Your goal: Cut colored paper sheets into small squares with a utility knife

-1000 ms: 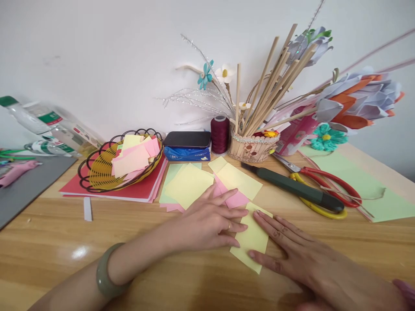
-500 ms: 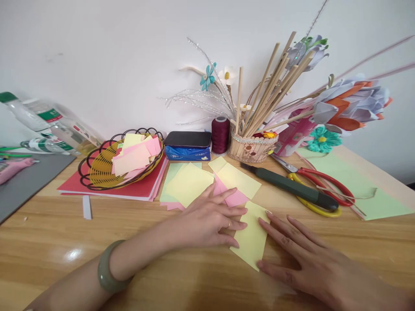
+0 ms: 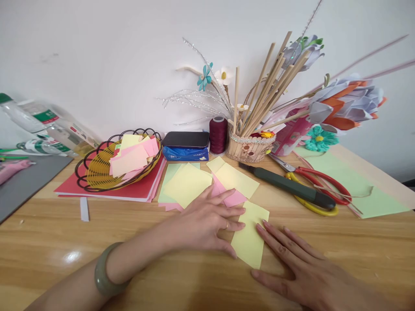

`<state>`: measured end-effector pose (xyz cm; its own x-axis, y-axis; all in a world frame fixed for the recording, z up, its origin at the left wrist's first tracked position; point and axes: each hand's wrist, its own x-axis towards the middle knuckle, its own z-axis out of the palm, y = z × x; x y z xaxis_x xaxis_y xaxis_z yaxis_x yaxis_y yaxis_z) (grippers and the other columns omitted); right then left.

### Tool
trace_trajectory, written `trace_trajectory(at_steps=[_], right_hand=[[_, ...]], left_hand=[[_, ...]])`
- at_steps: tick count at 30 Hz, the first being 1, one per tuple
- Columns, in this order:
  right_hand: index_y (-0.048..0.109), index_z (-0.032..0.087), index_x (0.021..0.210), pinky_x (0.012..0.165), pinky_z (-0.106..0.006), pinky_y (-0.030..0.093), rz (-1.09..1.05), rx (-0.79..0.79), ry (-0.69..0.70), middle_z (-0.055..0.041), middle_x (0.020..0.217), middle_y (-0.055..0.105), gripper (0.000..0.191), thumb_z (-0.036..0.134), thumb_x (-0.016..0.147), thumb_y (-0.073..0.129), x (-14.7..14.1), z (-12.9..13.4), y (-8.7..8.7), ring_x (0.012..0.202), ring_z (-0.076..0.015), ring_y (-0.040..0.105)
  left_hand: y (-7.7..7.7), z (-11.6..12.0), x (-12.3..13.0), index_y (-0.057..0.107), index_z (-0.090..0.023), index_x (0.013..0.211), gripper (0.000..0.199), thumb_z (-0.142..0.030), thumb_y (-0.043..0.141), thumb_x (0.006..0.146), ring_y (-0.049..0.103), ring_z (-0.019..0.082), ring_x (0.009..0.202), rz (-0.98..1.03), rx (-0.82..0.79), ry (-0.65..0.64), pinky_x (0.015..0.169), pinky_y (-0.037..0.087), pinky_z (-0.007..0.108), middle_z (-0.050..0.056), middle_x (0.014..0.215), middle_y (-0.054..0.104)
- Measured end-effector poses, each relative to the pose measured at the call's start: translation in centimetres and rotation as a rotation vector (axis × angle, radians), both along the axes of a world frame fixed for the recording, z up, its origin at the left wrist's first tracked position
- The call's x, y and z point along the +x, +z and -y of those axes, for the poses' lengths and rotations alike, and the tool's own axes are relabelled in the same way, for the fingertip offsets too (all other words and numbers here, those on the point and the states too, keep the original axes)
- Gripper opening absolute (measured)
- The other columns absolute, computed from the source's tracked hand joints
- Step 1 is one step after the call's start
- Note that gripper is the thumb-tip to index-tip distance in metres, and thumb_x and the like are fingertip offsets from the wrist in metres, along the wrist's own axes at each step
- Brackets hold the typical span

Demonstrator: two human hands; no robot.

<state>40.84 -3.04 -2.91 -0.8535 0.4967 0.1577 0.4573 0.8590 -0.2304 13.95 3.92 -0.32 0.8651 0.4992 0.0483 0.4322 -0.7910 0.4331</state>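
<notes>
A pale yellow sheet of paper lies on the wooden table between my hands. My left hand rests over its left edge with spread fingers, and some of its fingertips touch the sheet. My right hand is spread at the sheet's right edge; its index and middle fingertips are on the paper, while the thumb lies on the table by the lower corner. Just beyond my left hand are more yellow sheets, another yellow piece and a pink piece.
A wicker basket of paper pieces sits on red paper. Behind stand a blue packet, a maroon thread spool and a stick-filled pot. At right lie a dark green tool, scissors and green paper.
My right hand has slid slightly down along the sheet's right edge, its thumb moving off the corner. My left thumb has shifted down too. The whole view has moved a little.
</notes>
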Motion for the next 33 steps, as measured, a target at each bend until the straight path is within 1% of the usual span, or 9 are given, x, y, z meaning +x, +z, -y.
trace_trajectory(at_steps=[2,6,10,12,15,17,19,25,33], right_hand=[[0.028,0.045,0.139,0.095,-0.05,0.037,-0.045,0.053,-0.068,-0.0057,0.15,0.018,0.063,0.032,0.084,0.056,-0.1,0.1,-0.6,0.129,-0.0304,0.029],[0.022,0.028,0.145,0.094,-0.052,0.035,0.005,0.064,0.031,-0.0157,0.147,0.024,0.071,0.042,0.083,0.055,-0.1,-0.3,-1.1,0.13,-0.0332,0.026],[0.018,0.04,0.144,0.095,-0.05,0.036,-0.028,-0.013,0.022,-0.0068,0.149,0.02,0.071,0.028,0.084,0.055,0.0,-0.2,-0.9,0.129,-0.03,0.026],[0.012,0.035,0.146,0.098,-0.046,0.035,-0.061,-0.069,-0.028,-0.0068,0.148,0.022,0.074,0.028,0.085,0.053,-0.1,0.4,-0.4,0.13,-0.0282,0.028],[0.004,0.014,0.148,0.101,-0.042,0.035,-0.128,-0.12,-0.196,-0.0143,0.148,0.027,0.077,0.047,0.089,0.04,0.0,1.5,0.3,0.131,-0.0281,0.029],[0.004,0.01,0.148,0.101,-0.04,0.036,-0.139,-0.122,-0.262,-0.0151,0.148,0.028,0.075,0.054,0.091,0.025,0.3,2.1,0.5,0.132,-0.0271,0.029],[0.002,0.01,0.148,0.1,-0.039,0.037,-0.116,-0.086,-0.235,-0.0143,0.147,0.031,0.077,0.057,0.091,0.022,0.6,2.3,0.2,0.132,-0.0256,0.03],[0.003,0.002,0.146,0.095,-0.037,0.044,0.005,0.121,-0.127,-0.012,0.135,0.048,0.083,0.054,0.089,0.034,1.2,2.1,-0.4,0.13,-0.0246,0.035],[0.003,0.006,0.147,0.104,-0.041,0.034,0.077,0.266,-0.168,-0.0128,0.13,0.053,0.076,0.043,0.091,0.039,0.8,-1.0,2.3,0.123,-0.0202,0.045]], left_hand=[[-0.1,0.0,0.0,0.06,-0.025,0.118,0.048,-0.055,0.06,0.081,0.018,0.029,0.139,0.009,0.023,0.001,0.109,0.002,0.059,0.002,0.135,0.05],[-0.1,0.0,0.0,0.065,-0.024,0.109,0.04,-0.054,0.056,0.083,0.022,0.025,0.138,0.076,0.157,-0.033,0.11,-0.006,0.055,0.002,0.127,0.059],[-0.4,0.7,0.6,0.068,-0.021,0.096,0.035,-0.05,0.05,0.089,0.037,0.026,0.131,0.122,0.305,-0.042,0.111,-0.007,0.054,0.001,0.119,0.064],[-0.6,1.7,1.1,0.067,-0.019,0.093,0.029,-0.041,0.047,0.095,0.045,0.024,0.126,0.152,0.393,-0.043,0.112,0.0,0.053,0.0,0.112,0.067],[-0.8,3.8,1.8,0.064,-0.019,0.101,0.026,-0.029,0.041,0.098,0.052,0.017,0.118,0.136,0.455,-0.1,0.109,0.026,0.041,-0.001,0.112,0.067],[-0.8,5.0,2.0,0.062,-0.017,0.11,0.028,-0.03,0.04,0.098,0.054,0.017,0.115,0.08,0.465,-0.156,0.097,0.042,0.033,0.0,0.121,0.063],[-0.6,5.7,2.1,0.059,-0.015,0.115,0.03,-0.03,0.04,0.098,0.054,0.019,0.116,0.025,0.467,-0.181,0.09,0.046,0.031,0.0,0.127,0.059],[-0.7,5.5,1.8,0.057,-0.016,0.12,0.031,-0.026,0.037,0.099,0.05,0.019,0.121,-0.001,0.456,-0.21,0.093,0.044,0.03,-0.002,0.126,0.059],[-0.2,5.7,1.4,0.054,-0.018,0.124,0.034,-0.022,0.031,0.1,0.049,0.02,0.122,-0.077,0.445,-0.235,0.096,0.042,0.031,-0.005,0.133,0.052]])
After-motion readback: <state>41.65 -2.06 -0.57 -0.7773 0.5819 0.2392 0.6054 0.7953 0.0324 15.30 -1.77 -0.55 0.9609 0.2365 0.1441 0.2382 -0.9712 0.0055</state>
